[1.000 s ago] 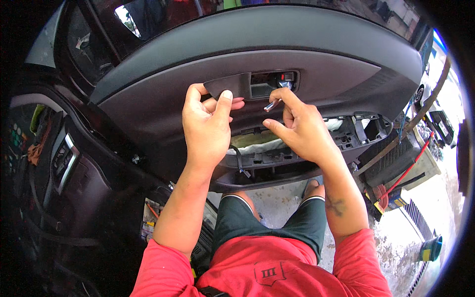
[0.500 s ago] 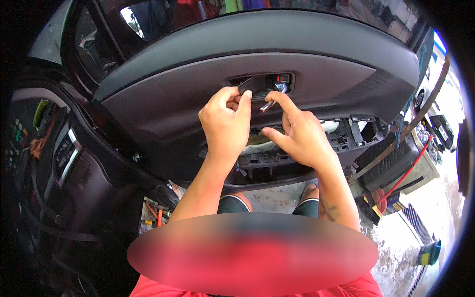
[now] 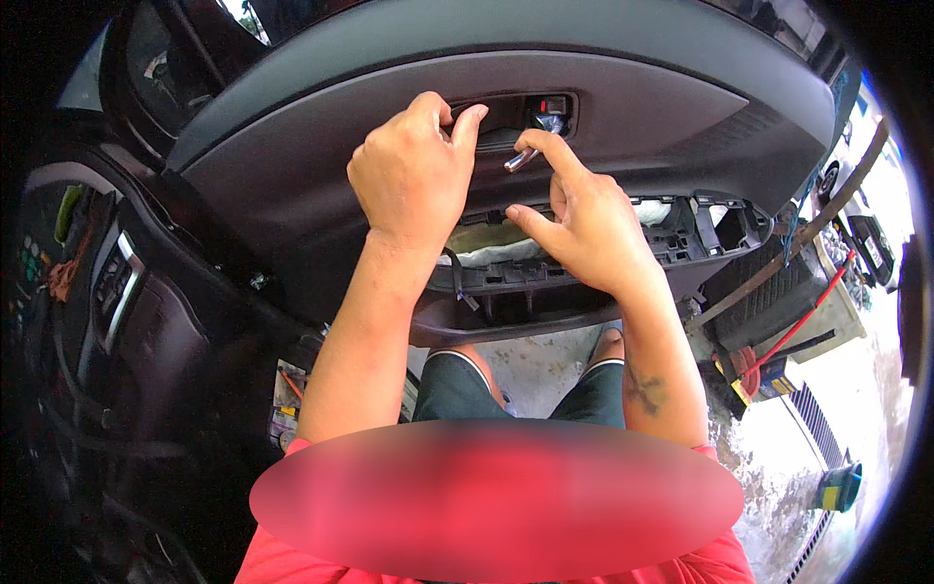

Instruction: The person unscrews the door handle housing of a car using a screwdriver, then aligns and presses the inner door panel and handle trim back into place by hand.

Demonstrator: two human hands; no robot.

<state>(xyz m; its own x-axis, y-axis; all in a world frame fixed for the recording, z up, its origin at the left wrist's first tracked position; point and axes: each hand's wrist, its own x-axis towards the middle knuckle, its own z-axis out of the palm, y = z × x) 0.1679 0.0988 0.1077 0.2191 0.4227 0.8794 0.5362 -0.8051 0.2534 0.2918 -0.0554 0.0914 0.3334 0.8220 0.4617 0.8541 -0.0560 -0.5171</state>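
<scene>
Hands raised, left higher (right index finger bent at chrome lever).

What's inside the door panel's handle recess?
In the recess, at right, sit a black piece with a red mark and a chrome handle jutting out to the right hand. The left hand covers much of the left end, hiding what's there.
</scene>
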